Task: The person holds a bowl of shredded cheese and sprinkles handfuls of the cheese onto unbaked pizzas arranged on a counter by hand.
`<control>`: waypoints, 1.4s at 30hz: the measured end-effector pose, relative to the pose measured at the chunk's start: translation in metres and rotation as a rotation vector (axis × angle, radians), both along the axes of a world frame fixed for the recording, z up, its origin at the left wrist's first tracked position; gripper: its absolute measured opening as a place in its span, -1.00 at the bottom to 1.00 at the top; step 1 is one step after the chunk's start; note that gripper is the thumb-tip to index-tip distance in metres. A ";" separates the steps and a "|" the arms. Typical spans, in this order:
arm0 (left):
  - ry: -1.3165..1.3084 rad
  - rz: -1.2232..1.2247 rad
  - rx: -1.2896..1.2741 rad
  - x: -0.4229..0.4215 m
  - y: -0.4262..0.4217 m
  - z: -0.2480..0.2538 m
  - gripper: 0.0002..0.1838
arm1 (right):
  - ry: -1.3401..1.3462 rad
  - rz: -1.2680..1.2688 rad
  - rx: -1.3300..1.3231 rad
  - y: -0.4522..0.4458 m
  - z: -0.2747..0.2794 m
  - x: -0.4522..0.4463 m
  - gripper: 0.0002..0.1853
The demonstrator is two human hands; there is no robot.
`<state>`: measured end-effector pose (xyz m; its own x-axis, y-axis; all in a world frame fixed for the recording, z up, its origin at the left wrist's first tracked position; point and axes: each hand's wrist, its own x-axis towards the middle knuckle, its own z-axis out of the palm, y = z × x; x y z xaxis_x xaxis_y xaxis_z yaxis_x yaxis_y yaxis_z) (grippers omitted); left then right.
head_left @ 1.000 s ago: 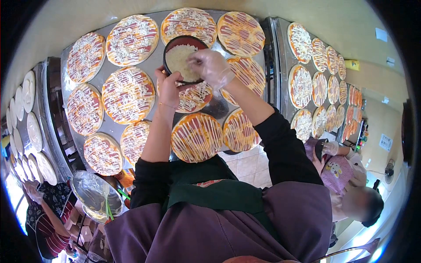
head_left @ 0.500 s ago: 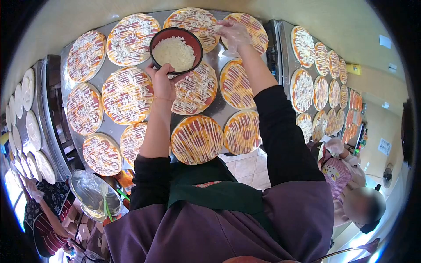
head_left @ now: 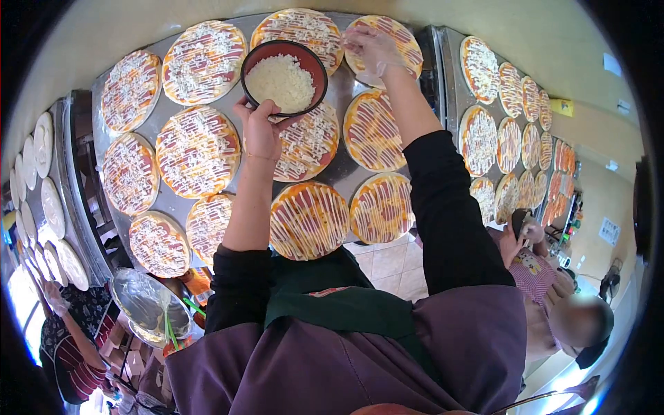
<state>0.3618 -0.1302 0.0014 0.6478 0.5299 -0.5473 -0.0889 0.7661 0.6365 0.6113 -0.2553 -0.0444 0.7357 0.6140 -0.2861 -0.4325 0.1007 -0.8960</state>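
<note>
Bowl (head_left: 317, 68) in L hand (head_left: 262, 129), R hand (head_left: 373, 50) o/ pizza (head_left: 407, 50)

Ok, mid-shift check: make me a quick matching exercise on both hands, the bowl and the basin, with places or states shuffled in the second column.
Things:
1. Left hand
2. Right hand
3. Bowl
4. Basin

Places and states:
A. Gloved, over the top-right pizza of the middle table
B. At the lower left of the view, with whitish smears inside
C. Bare, thumb at the near rim of what it holds
D. Reddish inside, holding white crumbled topping

Right pairs: 1-C, 2-A, 3-D, 4-B
</note>
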 end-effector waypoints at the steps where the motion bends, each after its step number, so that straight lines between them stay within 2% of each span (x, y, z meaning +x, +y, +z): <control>1: -0.002 -0.002 0.002 0.001 -0.002 0.000 -0.35 | -0.002 -0.002 0.002 -0.005 0.004 0.002 -0.84; 4: 0.014 -0.011 0.003 0.003 -0.009 -0.001 -0.37 | -0.012 -0.121 -0.052 -0.021 0.007 0.014 -0.82; 6: 0.013 -0.021 -0.002 0.004 -0.013 0.000 -0.39 | -0.269 -0.103 -0.441 -0.028 0.004 0.027 -0.77; 7: 0.009 -0.022 0.001 0.005 -0.015 0.000 -0.39 | -0.273 -0.106 -0.438 -0.034 0.003 0.032 -0.77; 9: -0.006 -0.020 0.002 0.005 -0.018 0.001 -0.41 | -0.519 0.013 -0.661 -0.040 0.007 0.035 -0.68; 10: -0.007 -0.020 0.003 0.004 -0.020 0.001 -0.41 | -0.520 0.012 -0.660 -0.040 0.012 0.036 -0.68; 12: 0.002 -0.027 0.006 0.004 -0.023 0.003 -0.42 | -0.825 0.179 -0.969 -0.041 0.019 0.038 -0.66; 15: 0.024 -0.031 0.001 0.004 -0.026 0.001 -0.43 | -0.968 0.167 -1.044 -0.031 0.013 0.040 -0.69; 19: 0.008 -0.029 0.002 0.004 -0.029 -0.004 -0.44 | -0.903 0.156 -1.109 -0.022 0.013 0.049 -0.72; 21: 0.040 -0.004 0.032 0.006 -0.031 -0.004 -0.59 | -0.895 0.097 -1.106 -0.022 0.014 0.058 -0.72; 24: 0.024 -0.014 0.029 0.007 -0.034 -0.003 -0.59 | -0.964 0.013 -1.129 -0.025 0.007 0.075 -0.71; 28: -0.002 -0.037 0.007 0.006 -0.036 -0.005 -0.45 | -1.017 -0.013 -1.197 -0.039 -0.008 0.100 -0.72; 30: -0.002 -0.046 0.010 0.006 -0.038 -0.004 -0.46 | -1.348 0.079 -1.258 -0.048 -0.011 0.105 -0.74; 31: -0.001 -0.048 0.009 0.006 -0.038 -0.005 -0.46 | -1.347 0.079 -1.258 -0.047 -0.012 0.105 -0.74; 33: 0.001 -0.049 0.017 0.007 -0.039 -0.005 -0.46 | -1.007 -0.019 -1.248 -0.040 -0.012 0.106 -0.74; 37: -0.019 -0.051 0.020 0.009 -0.043 -0.002 -0.47 | -1.108 0.046 -1.064 -0.035 -0.025 0.109 -0.73; 39: -0.025 -0.060 0.029 0.009 -0.044 -0.005 -0.48 | -1.032 0.123 -0.765 -0.033 -0.045 0.120 -0.73; 42: -0.014 -0.060 0.036 0.010 -0.045 -0.010 -0.47 | -1.106 0.190 -0.909 -0.024 -0.005 0.086 -0.73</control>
<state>0.3717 -0.1750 -0.0087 0.6865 0.5090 -0.5193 -0.0527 0.7471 0.6626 0.6970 -0.2796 -0.0498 0.7639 0.6447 0.0278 0.5707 -0.6549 -0.4953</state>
